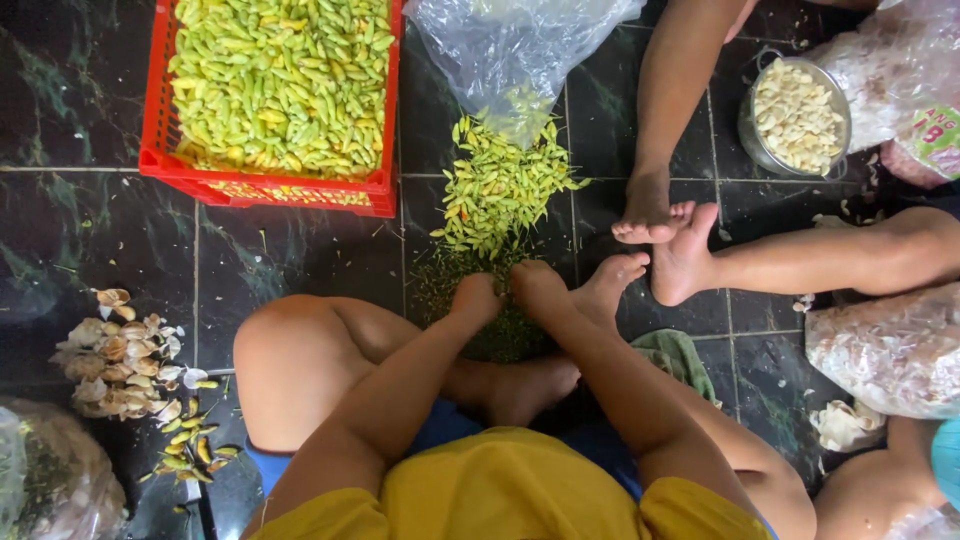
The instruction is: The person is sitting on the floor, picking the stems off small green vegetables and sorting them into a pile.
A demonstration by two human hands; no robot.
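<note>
both hands were pressed down together into a dark heap of stems (470, 300) on the floor. the left hand (475, 297) and the right hand (538, 283) were curled with knuckles up; whether the fingers were clamped on anything could not be told, since they were buried in the heap.

at twelve o'clock from the hands lay the loose pile of small green chilies (500, 185), spilling from a clear plastic bag (515, 50). at eleven o'clock stood the red crate (265, 185), filled with more chilies. at nine o'clock were garlic skins (125, 355) and a few stray chilies.

at two o'clock, another person's feet (665, 235) rested on the dark tile floor (80, 250), with a metal bowl of peeled garlic cloves (795, 115) beyond.

judging from this, the work would go best by drawing chilies from the pile's near edge and keeping stems apart from the clean chilies.
</note>
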